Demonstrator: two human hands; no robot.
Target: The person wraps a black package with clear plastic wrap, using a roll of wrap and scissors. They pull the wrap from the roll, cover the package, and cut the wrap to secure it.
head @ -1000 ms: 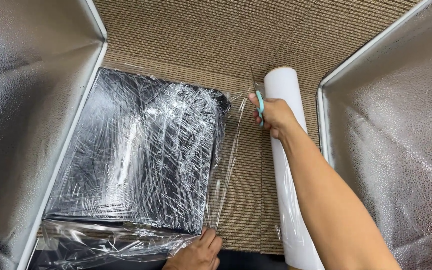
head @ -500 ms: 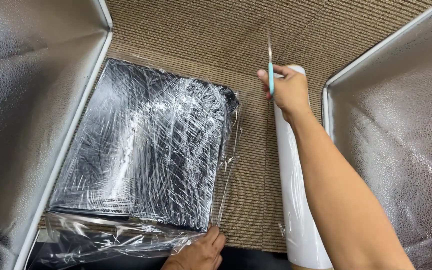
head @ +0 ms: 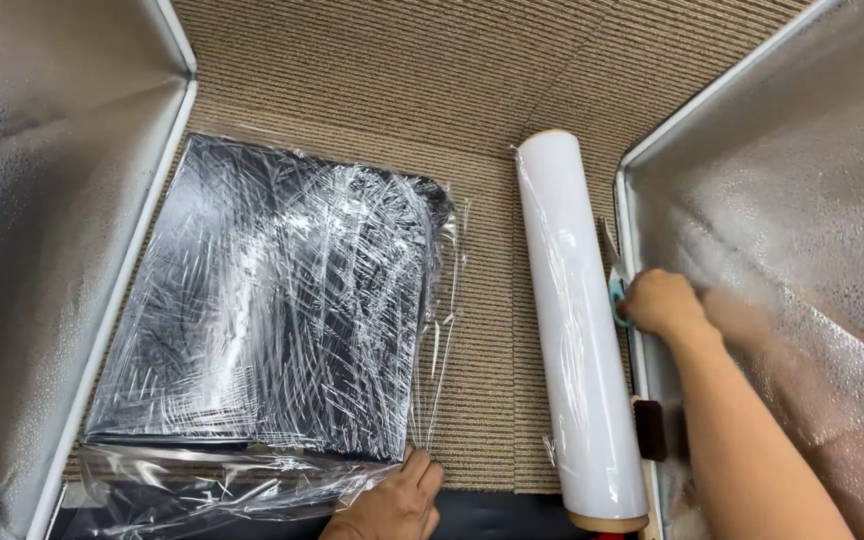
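Left hand: the left hand [head: 392,500] lay at the bottom edge of the view, fingers curled and pressed down on the near right corner of the wrapped panel, pinning the loose film there; it was closed onto the film rather than lifted clear of it.

Right hand: the right hand [head: 660,303] was closed around the teal-handled scissors [head: 614,280], held just right of the roll and against the white rim of the right-hand sheet; the blades pointed up and away, and I could not tell whether they were parted.

Wrapped panel: a flat black rectangular panel covered in crinkled clear stretch film [head: 272,300] lay on the carpet, left of centre, slightly skewed, with a loose tail of film [head: 442,330] hanging off its right edge and more bunched along its near edge.

Roll: a long white roll of clear stretch film on a cardboard core [head: 577,330] lay on the carpet between the panel and the right hand, apart from the panel.

Floor: tan ribbed carpet [head: 432,90].

Sides: a silver embossed insulating sheet with a white rim [head: 42,250] stood at the left, touching the panel's left edge; a matching silver embossed sheet [head: 792,200] stood at the right.
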